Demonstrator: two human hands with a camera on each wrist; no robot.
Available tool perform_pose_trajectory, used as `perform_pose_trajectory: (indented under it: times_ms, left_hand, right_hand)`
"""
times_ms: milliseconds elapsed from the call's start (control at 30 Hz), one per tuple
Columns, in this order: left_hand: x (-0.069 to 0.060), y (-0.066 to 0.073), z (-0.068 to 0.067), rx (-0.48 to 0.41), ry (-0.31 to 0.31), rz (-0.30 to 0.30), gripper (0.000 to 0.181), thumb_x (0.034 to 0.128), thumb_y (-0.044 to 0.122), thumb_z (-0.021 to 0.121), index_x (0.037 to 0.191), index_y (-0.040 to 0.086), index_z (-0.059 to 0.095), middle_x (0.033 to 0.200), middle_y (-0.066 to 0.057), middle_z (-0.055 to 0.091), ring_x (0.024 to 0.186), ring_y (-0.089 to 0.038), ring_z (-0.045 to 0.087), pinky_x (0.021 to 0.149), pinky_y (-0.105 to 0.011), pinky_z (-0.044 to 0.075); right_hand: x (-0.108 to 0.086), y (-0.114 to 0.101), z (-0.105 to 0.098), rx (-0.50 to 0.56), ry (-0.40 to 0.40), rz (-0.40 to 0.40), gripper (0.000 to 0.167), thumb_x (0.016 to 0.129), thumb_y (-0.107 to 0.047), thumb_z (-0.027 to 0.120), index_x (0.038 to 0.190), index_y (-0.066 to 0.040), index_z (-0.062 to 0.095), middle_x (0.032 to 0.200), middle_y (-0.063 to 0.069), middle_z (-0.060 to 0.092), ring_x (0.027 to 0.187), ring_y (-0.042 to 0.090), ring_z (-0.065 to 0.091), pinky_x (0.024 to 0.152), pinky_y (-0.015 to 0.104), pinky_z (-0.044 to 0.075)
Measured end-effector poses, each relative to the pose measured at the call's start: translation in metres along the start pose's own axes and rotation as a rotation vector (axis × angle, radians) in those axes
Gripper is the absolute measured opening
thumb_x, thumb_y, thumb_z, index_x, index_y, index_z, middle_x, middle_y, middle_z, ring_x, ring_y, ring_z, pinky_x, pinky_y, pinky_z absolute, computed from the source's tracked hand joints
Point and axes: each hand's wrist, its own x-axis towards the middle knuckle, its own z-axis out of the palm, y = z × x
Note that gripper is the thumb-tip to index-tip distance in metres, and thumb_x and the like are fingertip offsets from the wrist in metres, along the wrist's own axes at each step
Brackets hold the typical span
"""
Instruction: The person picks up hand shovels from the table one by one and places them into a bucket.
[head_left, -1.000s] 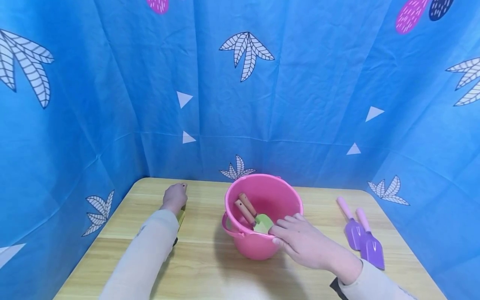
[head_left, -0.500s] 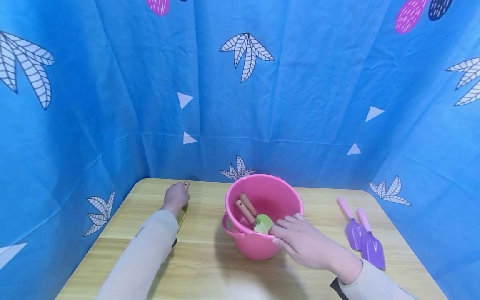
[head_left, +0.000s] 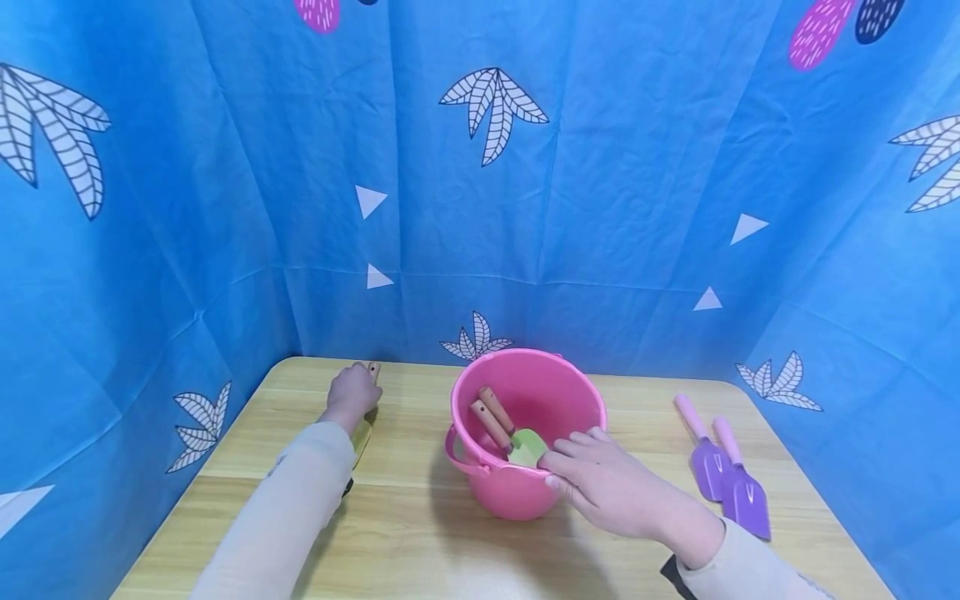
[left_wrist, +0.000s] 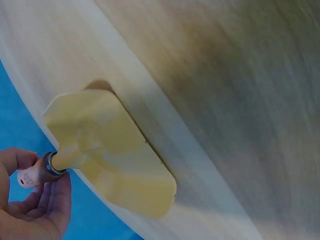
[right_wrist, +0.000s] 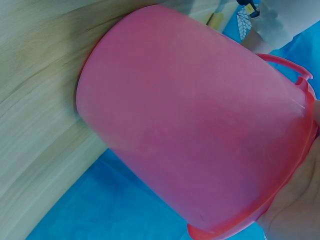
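Note:
At the table's far left, my left hand [head_left: 352, 395] pinches the wooden handle [left_wrist: 34, 176] of a toy shovel between thumb and fingers. Its yellow blade [left_wrist: 112, 152] fills the middle of the left wrist view, close over the table; I cannot tell whether it touches. My right hand [head_left: 607, 487] grips the near right rim of a pink bucket [head_left: 517, 497], fingers inside and thumb outside. In the bucket lean two toy tools with wooden handles [head_left: 491, 423]; a green blade [head_left: 528, 446] shows, and their lower parts are hidden. The bucket's wall [right_wrist: 195, 120] dominates the right wrist view.
Two purple toy shovels [head_left: 742, 500] with pink handles lie overlapping on the wooden table [head_left: 405, 533], right of the bucket. The bucket's pink handle [head_left: 459, 458] hangs down on its left. A blue patterned curtain [head_left: 600, 208] encloses the table's back and sides.
My left hand has shifted very slightly, and a bit more of the shovel's handle end and yellow blade shows. The right hand and the bucket have stayed in place.

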Motion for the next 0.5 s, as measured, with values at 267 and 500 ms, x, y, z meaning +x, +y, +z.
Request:
perform_pose_trajectory:
  times_ms: [267,500]
  left_hand:
    - [-0.0042,0.0026,-0.0057,-0.006,0.008,0.016,0.047,0.0931,0.019,0.058,0.125,-0.014,0.049,0.109,-0.028,0.062,0.093,-0.039,0.063,0.080,-0.050,0.053]
    - [-0.0066,0.0003,-0.0097,-0.051,0.021,0.004,0.042,0.0927,0.021,0.056,0.122,-0.009,0.051,0.105,-0.024,0.061,0.089,-0.037,0.061,0.079,-0.050,0.052]
  right_hand:
    - [0.0003,0.0000,0.0006,-0.016,0.012,-0.009,0.020,0.106,-0.038,0.045,0.110,-0.031,0.063,0.098,-0.020,0.055,0.096,0.005,0.049,0.089,0.036,0.039]
    - [0.0001,-0.0003,0.0002,-0.012,0.010,-0.003,0.020,0.106,-0.039,0.045,0.111,-0.032,0.064,0.098,-0.021,0.055,0.096,0.004,0.049,0.089,0.035,0.039]
